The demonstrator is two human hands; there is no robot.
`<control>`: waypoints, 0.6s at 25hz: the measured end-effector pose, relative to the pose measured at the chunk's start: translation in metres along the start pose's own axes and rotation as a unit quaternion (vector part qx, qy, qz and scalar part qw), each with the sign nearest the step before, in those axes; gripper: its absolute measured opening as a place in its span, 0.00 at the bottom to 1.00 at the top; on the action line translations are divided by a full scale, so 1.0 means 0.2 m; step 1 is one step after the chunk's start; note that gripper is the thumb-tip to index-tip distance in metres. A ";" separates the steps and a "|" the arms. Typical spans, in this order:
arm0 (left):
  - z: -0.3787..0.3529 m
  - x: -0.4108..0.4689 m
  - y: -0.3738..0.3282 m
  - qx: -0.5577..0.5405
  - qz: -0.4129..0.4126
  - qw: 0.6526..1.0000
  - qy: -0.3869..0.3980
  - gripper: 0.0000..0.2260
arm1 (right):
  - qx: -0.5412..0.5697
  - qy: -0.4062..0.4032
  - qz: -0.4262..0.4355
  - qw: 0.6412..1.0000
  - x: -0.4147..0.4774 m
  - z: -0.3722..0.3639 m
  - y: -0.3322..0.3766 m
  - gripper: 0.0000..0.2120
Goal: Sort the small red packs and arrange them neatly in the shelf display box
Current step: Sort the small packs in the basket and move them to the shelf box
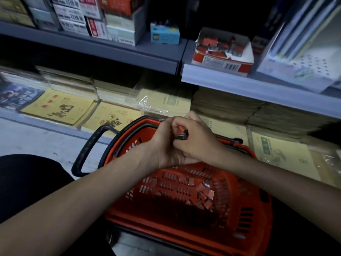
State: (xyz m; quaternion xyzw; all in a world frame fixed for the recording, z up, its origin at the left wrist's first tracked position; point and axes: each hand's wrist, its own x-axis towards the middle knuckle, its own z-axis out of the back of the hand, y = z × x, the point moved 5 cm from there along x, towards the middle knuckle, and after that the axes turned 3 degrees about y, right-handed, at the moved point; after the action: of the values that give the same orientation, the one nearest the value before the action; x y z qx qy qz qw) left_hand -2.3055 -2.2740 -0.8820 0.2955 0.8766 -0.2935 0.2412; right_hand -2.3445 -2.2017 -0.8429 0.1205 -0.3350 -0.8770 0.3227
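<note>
Both forearms (73,209) reach over a red basket (249,218) with loose packs (203,193) scattered inside. Above its far rim the left hand (166,145) and right hand (200,144) meet, the fingers of both curled round a small stack (181,135) of red packs. The display box (223,58) sits on the upper right shelf (258,87), well apart; notebooks (60,108) lie behind the basket handle (88,145)

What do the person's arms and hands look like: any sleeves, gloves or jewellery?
Both forearms are bare up to the frame edge, no sleeves showing. The left hand and right hand wear no gloves; no watch, bracelet or ring is visible in this dim view.
</note>
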 end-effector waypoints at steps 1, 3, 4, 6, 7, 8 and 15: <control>-0.04 -0.01 -0.01 -0.011 -0.014 1.000 0.015 0.24 | -0.012 -0.004 0.012 1.000 -0.02 0.04 0.04 0.11; -0.09 -0.02 -0.02 -0.026 -0.047 0.998 0.026 0.18 | -0.039 0.002 0.047 0.998 -0.04 0.09 0.10 0.10; -0.09 -0.02 -0.03 -0.038 -0.064 0.997 0.024 0.16 | -0.057 0.006 0.064 0.996 -0.04 0.11 0.12 0.10; -0.07 0.00 -0.06 -0.061 -0.092 0.994 0.004 0.15 | -0.067 0.012 0.078 0.995 -0.04 0.11 0.16 0.08; -0.06 0.01 -0.08 -0.070 -0.104 0.992 -0.006 0.16 | -0.060 0.014 0.079 0.995 -0.04 0.11 0.17 0.07; -0.05 0.01 -0.11 -0.082 -0.113 0.990 -0.012 0.18 | -0.058 0.016 0.080 0.995 -0.04 0.11 0.18 0.06; -0.10 -0.01 -0.26 -0.065 -0.153 0.986 -0.004 0.15 | 0.022 -0.032 0.064 0.997 0.02 0.21 0.21 0.11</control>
State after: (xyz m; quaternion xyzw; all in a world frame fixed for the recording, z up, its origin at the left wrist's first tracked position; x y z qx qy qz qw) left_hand -2.3443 -2.2957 -0.8472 0.1401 0.9276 -0.2709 0.2156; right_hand -2.3452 -2.2080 -0.7839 0.0782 -0.3714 -0.8504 0.3643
